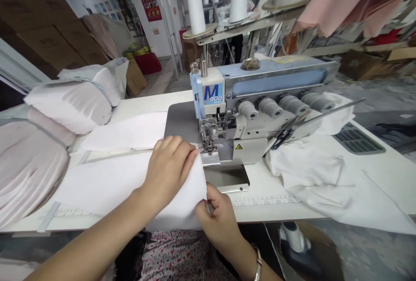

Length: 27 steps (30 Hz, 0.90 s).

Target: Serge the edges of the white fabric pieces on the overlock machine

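A white fabric piece [107,181] lies across the table's front left, its right end beside the presser foot of an overlock sewing machine [211,77]. My left hand [170,170] is closed over the fabric's far right corner, thumb and fingers together, close to the needle area. Lower down, my right hand [219,211] pinches the near part of the same right edge between thumb and fingers. Under my right hand the cloth hangs a little over the table's front edge. Another white fabric piece [130,131] rests flat behind the first.
Bundled stacks of cut fabric [71,99] line the left side, with more pale stacked pieces [29,168] nearer me. Crumpled white cloth [308,168] lies right of the machine, below black-handled scissors [282,138]. A measuring tape [266,202] runs along the front edge. Thread cones [196,12] stand above.
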{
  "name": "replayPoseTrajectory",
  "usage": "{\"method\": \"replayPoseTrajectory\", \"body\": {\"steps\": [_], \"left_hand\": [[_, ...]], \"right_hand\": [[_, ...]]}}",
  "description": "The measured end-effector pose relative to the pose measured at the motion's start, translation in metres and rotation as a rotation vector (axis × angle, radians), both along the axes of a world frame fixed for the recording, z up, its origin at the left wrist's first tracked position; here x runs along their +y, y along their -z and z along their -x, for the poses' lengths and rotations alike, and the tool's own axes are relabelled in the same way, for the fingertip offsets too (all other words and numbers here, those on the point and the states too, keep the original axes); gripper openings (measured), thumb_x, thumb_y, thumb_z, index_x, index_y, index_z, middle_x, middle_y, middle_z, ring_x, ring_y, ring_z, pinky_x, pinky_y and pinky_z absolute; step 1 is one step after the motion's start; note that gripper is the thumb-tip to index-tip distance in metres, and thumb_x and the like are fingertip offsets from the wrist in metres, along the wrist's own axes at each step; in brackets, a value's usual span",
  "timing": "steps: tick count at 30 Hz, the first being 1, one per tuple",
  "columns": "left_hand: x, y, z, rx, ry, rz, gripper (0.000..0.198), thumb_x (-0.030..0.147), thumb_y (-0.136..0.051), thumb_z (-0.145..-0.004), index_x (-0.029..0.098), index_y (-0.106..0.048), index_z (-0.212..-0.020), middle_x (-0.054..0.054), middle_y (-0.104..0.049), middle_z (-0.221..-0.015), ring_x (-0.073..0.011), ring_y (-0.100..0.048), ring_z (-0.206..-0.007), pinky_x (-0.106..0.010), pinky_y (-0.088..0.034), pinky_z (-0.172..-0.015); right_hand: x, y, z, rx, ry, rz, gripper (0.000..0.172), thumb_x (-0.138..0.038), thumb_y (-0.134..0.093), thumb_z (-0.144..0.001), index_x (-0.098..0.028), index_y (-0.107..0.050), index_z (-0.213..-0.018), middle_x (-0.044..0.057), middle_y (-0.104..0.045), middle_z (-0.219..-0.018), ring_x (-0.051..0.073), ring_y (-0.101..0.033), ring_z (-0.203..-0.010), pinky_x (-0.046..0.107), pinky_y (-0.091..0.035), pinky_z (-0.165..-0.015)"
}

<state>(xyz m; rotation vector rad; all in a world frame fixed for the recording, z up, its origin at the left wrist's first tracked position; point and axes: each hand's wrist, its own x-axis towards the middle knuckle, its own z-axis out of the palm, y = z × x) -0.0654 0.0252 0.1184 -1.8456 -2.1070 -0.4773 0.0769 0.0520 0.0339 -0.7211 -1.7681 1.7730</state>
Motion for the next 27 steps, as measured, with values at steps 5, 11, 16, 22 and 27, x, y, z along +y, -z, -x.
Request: {"method": "replayPoseTrajectory", "body": {"steps": [5, 11, 16, 22, 27], "left_hand": [[-0.024, 0.025, -0.024, 0.009, 0.028, -0.033, 0.045, 0.022, -0.042, -0.096, 0.011, -0.038, -0.14, -0.014, -0.049, -0.138, -0.0283, -0.04, -0.123, -0.042, -0.031, -0.104], [-0.02, 0.031, -0.043, 0.02, 0.061, 0.023, 0.05, 0.034, -0.039, -0.097, 0.016, -0.036, -0.143, -0.013, -0.042, -0.145, -0.0311, -0.038, -0.125, -0.045, -0.027, -0.104], [-0.007, 0.028, -0.045, 0.042, 0.038, -0.002, 0.054, 0.04, -0.036, -0.097, 0.011, -0.033, -0.143, -0.02, -0.041, -0.143, -0.0348, -0.036, -0.127, -0.049, -0.03, -0.102], [-0.008, 0.013, -0.031, -0.099, 0.129, -0.004, 0.027, 0.026, -0.036, -0.097, 0.011, -0.044, -0.118, -0.019, -0.049, -0.135, -0.0285, -0.04, -0.125, -0.044, -0.04, -0.099], [0.014, -0.011, 0.006, -0.311, 0.047, 0.076, 0.034, 0.034, -0.025, -0.099, 0.015, -0.052, -0.108, -0.009, -0.062, -0.104, -0.0248, -0.057, -0.102, -0.042, -0.047, -0.088]], "right_hand": [[0.006, -0.009, -0.008, 0.125, -0.085, 0.131, 0.025, -0.014, -0.053, -0.08, -0.023, -0.052, -0.104, -0.001, -0.061, -0.086, 0.015, -0.055, -0.072, 0.026, -0.045, -0.066], [0.015, -0.004, -0.02, 0.214, -0.073, 0.269, 0.024, -0.017, -0.053, -0.087, -0.026, -0.052, -0.109, 0.0, -0.065, -0.092, 0.015, -0.059, -0.08, 0.027, -0.046, -0.076], [0.02, -0.003, -0.024, 0.293, -0.091, 0.37, 0.031, -0.026, -0.06, -0.089, -0.032, -0.05, -0.117, 0.0, -0.061, -0.116, 0.015, -0.058, -0.099, 0.028, -0.046, -0.087], [0.019, -0.008, -0.027, 0.257, -0.201, 0.341, 0.024, -0.03, -0.052, -0.094, -0.032, -0.052, -0.119, 0.0, -0.063, -0.116, 0.015, -0.06, -0.095, 0.028, -0.048, -0.084], [0.021, -0.009, -0.03, 0.198, -0.247, 0.302, 0.036, -0.034, -0.053, -0.094, -0.032, -0.047, -0.129, 0.0, -0.059, -0.127, 0.018, -0.055, -0.115, 0.032, -0.043, -0.1]]}}
